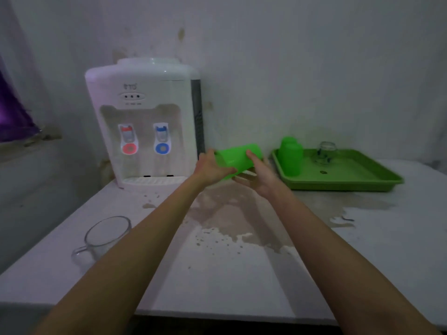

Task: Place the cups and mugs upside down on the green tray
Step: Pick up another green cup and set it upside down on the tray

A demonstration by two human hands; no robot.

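A green plastic cup (238,157) lies on its side in the air between both hands, left of the green tray (348,176). My left hand (212,168) grips its left end and my right hand (260,176) holds it from the right and below. On the tray's left side stand two green cups (290,158) upside down, one behind the other. A small clear glass (325,153) sits near the tray's back. A clear glass mug (104,238) stands upright on the table at the near left, partly hidden by my left forearm.
A white water dispenser (145,122) with red and blue taps stands against the wall at the back left. The white table (217,274) has worn, stained patches in its middle. A purple cloth (12,112) hangs at the far left.
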